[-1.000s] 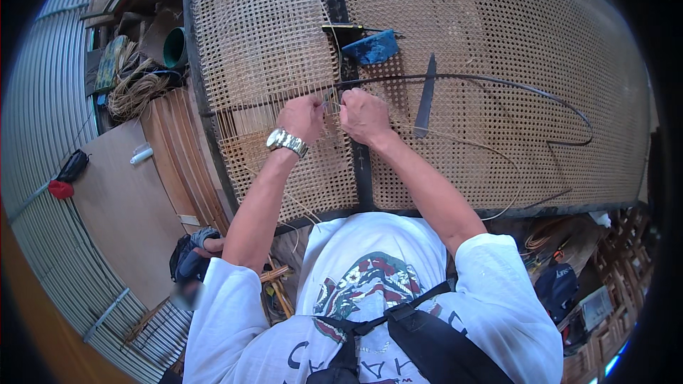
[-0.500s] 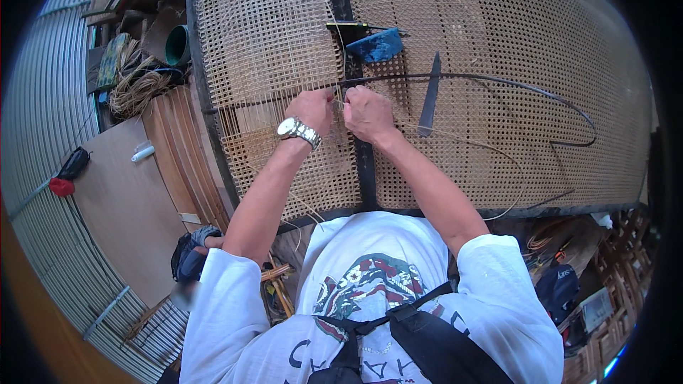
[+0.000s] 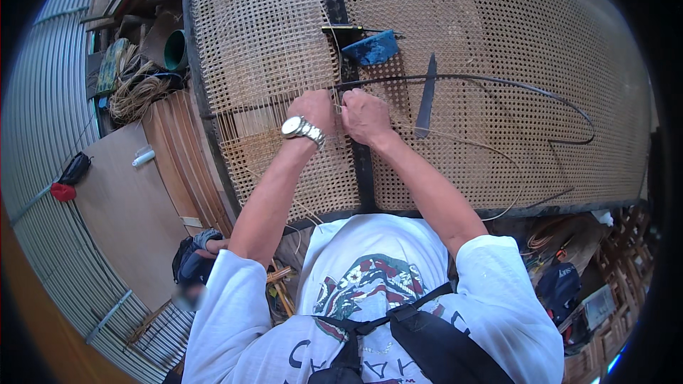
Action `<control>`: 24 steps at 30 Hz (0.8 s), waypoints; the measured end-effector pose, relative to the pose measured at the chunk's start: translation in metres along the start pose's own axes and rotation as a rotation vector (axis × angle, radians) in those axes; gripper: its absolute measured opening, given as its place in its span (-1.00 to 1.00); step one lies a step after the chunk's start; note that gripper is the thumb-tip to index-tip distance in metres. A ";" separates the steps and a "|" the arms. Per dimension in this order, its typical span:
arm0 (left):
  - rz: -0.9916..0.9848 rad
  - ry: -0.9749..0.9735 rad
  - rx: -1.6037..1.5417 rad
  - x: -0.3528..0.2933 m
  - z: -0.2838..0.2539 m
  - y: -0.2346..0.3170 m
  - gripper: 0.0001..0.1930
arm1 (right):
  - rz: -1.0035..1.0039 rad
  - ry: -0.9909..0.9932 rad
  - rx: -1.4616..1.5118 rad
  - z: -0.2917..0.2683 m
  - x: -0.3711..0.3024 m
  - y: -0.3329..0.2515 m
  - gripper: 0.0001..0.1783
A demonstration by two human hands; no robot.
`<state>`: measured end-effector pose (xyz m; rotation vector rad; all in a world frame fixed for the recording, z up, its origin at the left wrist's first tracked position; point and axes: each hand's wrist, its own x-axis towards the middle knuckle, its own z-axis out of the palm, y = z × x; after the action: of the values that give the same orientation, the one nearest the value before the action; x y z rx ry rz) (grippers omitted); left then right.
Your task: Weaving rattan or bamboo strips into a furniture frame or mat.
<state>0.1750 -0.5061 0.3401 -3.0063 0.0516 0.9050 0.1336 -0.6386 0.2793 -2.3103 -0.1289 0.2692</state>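
A large woven cane panel (image 3: pixel 498 35) stretches before me, crossed by a dark frame bar (image 3: pixel 365 178). My left hand (image 3: pixel 311 109), with a metal watch on its wrist, is closed over the part-woven strands left of the bar; its fingertips are hidden. Close beside it, my right hand (image 3: pixel 365 115) is closed in a pinch at the bar. From there a thin pale cane strand (image 3: pixel 491 147) trails right in a loop. A long dark rod (image 3: pixel 491 79) passes just beyond both hands and curves back at the right. A tapered dark blade (image 3: pixel 427 99) lies on the weave.
Beyond my hands, a blue piece (image 3: pixel 372 49) sits beside a thin yellow-and-black tool (image 3: pixel 345 29). Coiled cane (image 3: pixel 135 92) and wooden boards (image 3: pixel 174 142) are at the left. Another person's hand (image 3: pixel 213 245) shows at lower left. A dark bag (image 3: pixel 558 288) is at lower right.
My left hand has rolled slightly, its fingers tucking further out of sight beside my right hand. The right hand stays closed at nearly the same place.
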 end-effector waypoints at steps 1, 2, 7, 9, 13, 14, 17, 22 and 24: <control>0.004 0.000 0.000 0.000 0.002 -0.006 -0.81 | 0.003 0.002 -0.002 -0.001 0.000 -0.001 -0.86; 0.011 0.013 -0.110 0.001 0.008 -0.015 -0.81 | -0.016 0.006 -0.018 -0.002 0.001 -0.002 -0.86; 0.041 0.040 -0.547 -0.006 0.020 -0.039 -0.78 | -0.009 0.006 0.004 0.000 -0.001 0.000 -0.86; 0.042 0.029 -0.576 -0.003 0.025 -0.041 -0.76 | 0.001 -0.005 0.004 0.000 -0.001 0.000 -0.86; 0.254 0.113 -0.401 0.012 0.027 -0.042 -0.78 | -0.016 0.008 -0.003 -0.001 0.000 -0.004 -0.87; 0.275 0.087 -0.384 0.013 0.027 -0.043 -0.78 | -0.016 0.010 -0.006 -0.001 -0.001 -0.005 -0.87; 0.284 0.026 -0.387 0.015 0.025 -0.047 -0.79 | -0.014 0.038 -0.018 0.001 0.000 -0.005 -0.88; 0.308 0.153 -0.198 0.002 0.029 -0.038 -0.87 | 0.004 0.111 -0.035 0.009 -0.005 -0.012 -0.89; 0.282 0.168 -0.062 -0.002 0.034 -0.038 -0.87 | 0.020 0.143 -0.090 0.013 -0.007 -0.014 -0.90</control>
<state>0.1563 -0.4681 0.3127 -3.1787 0.4665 0.6739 0.1239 -0.6209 0.2819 -2.4123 -0.0462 0.1094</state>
